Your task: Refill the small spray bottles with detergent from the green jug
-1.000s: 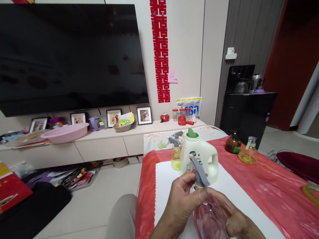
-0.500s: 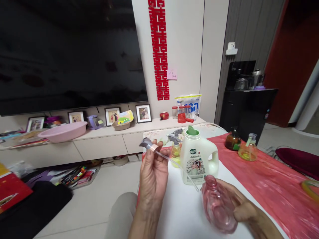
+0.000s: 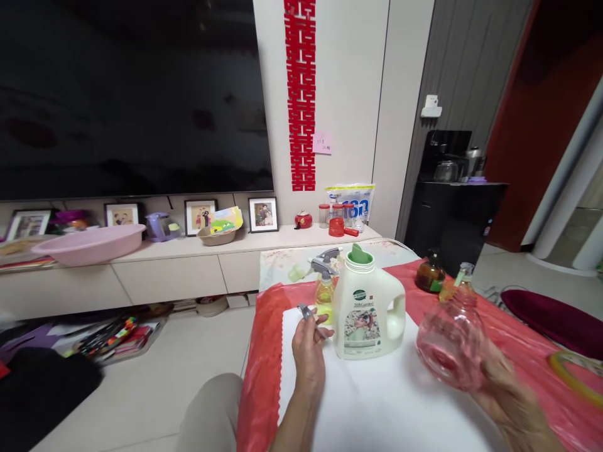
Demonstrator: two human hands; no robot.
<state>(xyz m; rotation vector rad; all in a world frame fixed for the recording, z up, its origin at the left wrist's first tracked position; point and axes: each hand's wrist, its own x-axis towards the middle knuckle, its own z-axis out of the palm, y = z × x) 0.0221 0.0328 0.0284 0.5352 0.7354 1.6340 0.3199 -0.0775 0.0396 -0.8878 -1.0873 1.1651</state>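
My left hand (image 3: 309,358) is closed on a grey pump head (image 3: 306,311), left of the white detergent jug (image 3: 370,314). Most of the pump's tube is hidden by the fingers and blur. On the right, my right hand (image 3: 504,386) grips a clear pink bottle (image 3: 447,342), tilted above the white sheet (image 3: 391,402), its open neck pointing up and away. The jug stands upright between both hands, with a green spout (image 3: 360,254) in its uncapped mouth. Just behind my left hand is a spray bottle with yellow liquid (image 3: 325,294).
An amber bottle (image 3: 430,276) stands at the table's back right, and another pump bottle (image 3: 466,274) is partly hidden behind the pink one. Red plastic film (image 3: 264,358) covers the table. A roll of yellow tape (image 3: 572,384) lies at right.
My left hand has lowered with the pump, which now points more away from me. The pink bottle has moved right and up in my right hand, away from the pump tube.
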